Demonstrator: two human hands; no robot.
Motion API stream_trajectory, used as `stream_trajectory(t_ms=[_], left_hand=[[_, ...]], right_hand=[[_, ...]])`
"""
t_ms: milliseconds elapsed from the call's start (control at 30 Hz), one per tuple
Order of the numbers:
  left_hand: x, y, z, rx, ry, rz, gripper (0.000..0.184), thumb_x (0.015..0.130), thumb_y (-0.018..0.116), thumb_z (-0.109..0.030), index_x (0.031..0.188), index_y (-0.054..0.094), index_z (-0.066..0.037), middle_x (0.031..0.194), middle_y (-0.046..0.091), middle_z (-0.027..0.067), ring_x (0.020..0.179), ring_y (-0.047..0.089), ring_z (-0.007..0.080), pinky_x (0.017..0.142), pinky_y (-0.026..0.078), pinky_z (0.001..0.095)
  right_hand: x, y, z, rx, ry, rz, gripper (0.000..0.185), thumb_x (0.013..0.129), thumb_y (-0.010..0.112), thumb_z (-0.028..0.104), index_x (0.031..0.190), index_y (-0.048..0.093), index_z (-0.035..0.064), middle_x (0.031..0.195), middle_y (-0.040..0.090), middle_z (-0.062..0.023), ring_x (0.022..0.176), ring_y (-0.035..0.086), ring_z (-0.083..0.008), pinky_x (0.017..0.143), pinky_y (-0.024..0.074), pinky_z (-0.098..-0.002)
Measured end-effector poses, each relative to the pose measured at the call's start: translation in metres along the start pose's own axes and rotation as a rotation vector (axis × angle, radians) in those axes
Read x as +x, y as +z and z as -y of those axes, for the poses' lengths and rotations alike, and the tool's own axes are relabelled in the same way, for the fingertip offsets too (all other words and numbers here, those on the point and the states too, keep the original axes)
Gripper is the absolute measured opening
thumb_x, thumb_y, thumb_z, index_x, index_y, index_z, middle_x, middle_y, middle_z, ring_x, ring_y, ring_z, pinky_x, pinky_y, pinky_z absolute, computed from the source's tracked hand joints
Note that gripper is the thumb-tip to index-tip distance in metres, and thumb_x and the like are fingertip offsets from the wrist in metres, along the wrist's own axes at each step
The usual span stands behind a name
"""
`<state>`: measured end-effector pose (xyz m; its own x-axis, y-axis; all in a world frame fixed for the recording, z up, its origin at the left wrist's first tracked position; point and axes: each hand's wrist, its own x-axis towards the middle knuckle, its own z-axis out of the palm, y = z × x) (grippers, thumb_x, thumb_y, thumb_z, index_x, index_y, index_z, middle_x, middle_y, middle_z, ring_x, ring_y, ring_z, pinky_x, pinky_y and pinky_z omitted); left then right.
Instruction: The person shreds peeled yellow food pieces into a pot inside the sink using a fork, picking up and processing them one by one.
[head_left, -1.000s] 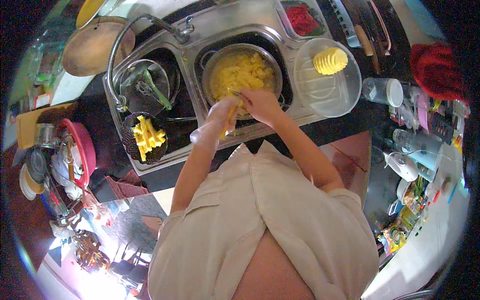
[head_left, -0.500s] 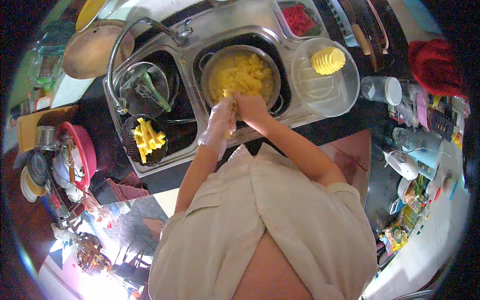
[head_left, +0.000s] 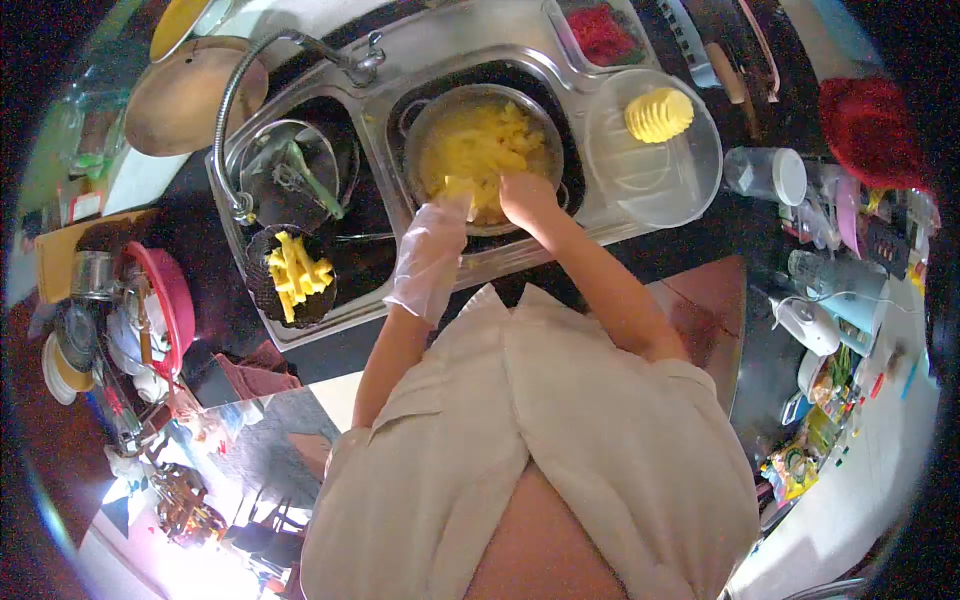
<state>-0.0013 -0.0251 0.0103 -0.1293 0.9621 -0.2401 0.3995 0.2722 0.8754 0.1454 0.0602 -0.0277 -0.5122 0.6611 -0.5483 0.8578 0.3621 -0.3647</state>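
Note:
My left hand (head_left: 440, 225), in a clear plastic glove, is closed round a yellow fruit piece (head_left: 458, 188) over the near left rim of a metal pot (head_left: 413, 160). Beside it, my right hand (head_left: 527, 200) is closed over the pot's near side; what its fingers hold is too small to make out. Many yellow chunks (head_left: 490, 140) fill the pot, which stands in the right sink basin. To the right, a carved yellow pineapple (head_left: 659, 115) lies in a clear round container (head_left: 640, 195). Yellow sticks (head_left: 297, 272) lie in a dark basket (head_left: 262, 290) at the left.
A faucet (head_left: 238, 110) arches over the left basin, which holds a lid and a green-handled whisk (head_left: 315, 180). Behind stands a box of red food (head_left: 600, 38). Knives (head_left: 725, 72) and a clear jar (head_left: 765, 177) lie right; a pink basin (head_left: 170, 300) stands left.
My hands have moved apart, the right one shifting right and the left one a little left and down. The fruit piece in the left hand shows more plainly.

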Motion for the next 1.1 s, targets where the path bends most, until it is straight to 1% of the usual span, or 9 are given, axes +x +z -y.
stream_trajectory(t_ms=[67, 133, 233, 400, 500, 800, 1000, 1067, 1100], left_hand=[[0.022, -0.004, -0.005, 0.133, 0.023, -0.047, 0.039, 0.09, 0.045, -0.045, 0.08, 0.058, -0.009, 0.055, 0.05, 0.0052, 0.045, 0.046, 0.0156, 0.042, 0.033, 0.0325], [0.026, -0.008, -0.002, -0.103, -0.462, 0.339, 0.036, 0.09, 0.046, -0.042, 0.083, 0.059, -0.009, 0.056, 0.05, 0.0023, 0.048, 0.046, 0.0128, 0.042, 0.034, 0.0294], [0.02, -0.01, -0.043, -0.663, -0.59, 0.118, 0.03, 0.088, 0.052, -0.032, 0.095, 0.062, -0.005, 0.063, 0.051, 0.0025, 0.049, 0.047, 0.0138, 0.049, 0.038, 0.0271], [0.033, -0.016, -0.027, -0.542, -0.414, 0.185, 0.03, 0.087, 0.055, -0.033, 0.083, 0.06, -0.004, 0.06, 0.05, 0.0033, 0.044, 0.044, 0.0133, 0.041, 0.035, 0.0261], [0.038, -0.005, 0.001, -0.869, -0.626, 0.147, 0.028, 0.086, 0.057, -0.033, 0.08, 0.059, -0.006, 0.059, 0.05, 0.0034, 0.043, 0.044, 0.0129, 0.039, 0.034, 0.0269], [0.036, 0.01, -0.002, -0.574, -0.72, 0.12, 0.033, 0.083, 0.059, -0.039, 0.069, 0.054, -0.009, 0.054, 0.048, 0.0009, 0.043, 0.046, 0.0124, 0.039, 0.036, 0.0272], [0.032, 0.007, -0.008, 0.097, -0.143, 0.086, 0.036, 0.083, 0.055, -0.041, 0.07, 0.057, -0.008, 0.056, 0.048, 0.0002, 0.045, 0.044, 0.0146, 0.041, 0.034, 0.0298], [0.037, 0.002, -0.009, 0.229, -0.513, 0.166, 0.022, 0.091, 0.045, -0.025, 0.101, 0.057, -0.009, 0.079, 0.064, 0.0151, 0.068, 0.064, 0.0286, 0.056, 0.051, 0.0382], [0.039, 0.001, -0.01, 0.228, -0.512, 0.165, 0.022, 0.091, 0.045, -0.025, 0.101, 0.057, -0.009, 0.079, 0.064, 0.0151, 0.068, 0.064, 0.0286, 0.056, 0.051, 0.0382]], right_hand=[[-0.001, -0.004, 0.001, 0.227, 0.086, -0.317, 0.029, 0.087, 0.047, 0.027, 0.104, 0.06, 0.0069, 0.089, 0.065, -0.0184, 0.084, 0.064, -0.0344, 0.068, 0.0511, -0.0467], [-0.008, -0.008, 0.006, 0.374, 0.09, -0.315, 0.032, 0.088, 0.047, 0.027, 0.105, 0.059, 0.0041, 0.09, 0.065, -0.0206, 0.085, 0.063, -0.0354, 0.07, 0.0508, -0.0473], [-0.003, -0.016, -0.006, 0.563, 0.037, -0.424, 0.035, 0.089, 0.045, 0.028, 0.107, 0.058, 0.0004, 0.093, 0.063, -0.024, 0.088, 0.062, -0.0382, 0.073, 0.0497, -0.0486], [0.001, 0.009, -0.031, 0.801, 0.21, -0.367, 0.034, 0.089, 0.045, 0.027, 0.111, 0.057, 0.0043, 0.092, 0.062, -0.0233, 0.089, 0.059, -0.0403, 0.076, 0.0485, -0.0474], [-0.008, 0.011, -0.031, 0.889, 0.081, -0.454, 0.029, 0.089, 0.046, 0.026, 0.107, 0.058, 0.0072, 0.087, 0.063, -0.0206, 0.083, 0.06, -0.0384, 0.072, 0.0485, -0.0458], [-0.021, 0.007, 0.015, 0.301, -0.114, -0.638, 0.018, 0.084, 0.053, 0.024, 0.091, 0.058, 0.0085, 0.076, 0.062, -0.0148, 0.072, 0.062, -0.0355, 0.061, 0.048, -0.0471], [-0.007, 0.017, 0.024, 0.244, -0.217, -0.701, 0.019, 0.077, 0.059, 0.019, 0.092, 0.055, 0.0101, 0.068, 0.058, -0.0115, 0.066, 0.06, -0.0338, 0.055, 0.0453, -0.045], [0.007, 0.03, 0.026, 0.128, -0.183, -0.615, 0.03, 0.076, 0.06, 0.026, 0.101, 0.058, 0.0105, 0.074, 0.063, -0.0135, 0.07, 0.064, -0.0305, 0.057, 0.0487, -0.0446], [0.01, 0.032, 0.03, 0.127, -0.184, -0.616, 0.03, 0.076, 0.06, 0.026, 0.101, 0.058, 0.0105, 0.074, 0.063, -0.0135, 0.07, 0.064, -0.0305, 0.057, 0.0487, -0.0446]])
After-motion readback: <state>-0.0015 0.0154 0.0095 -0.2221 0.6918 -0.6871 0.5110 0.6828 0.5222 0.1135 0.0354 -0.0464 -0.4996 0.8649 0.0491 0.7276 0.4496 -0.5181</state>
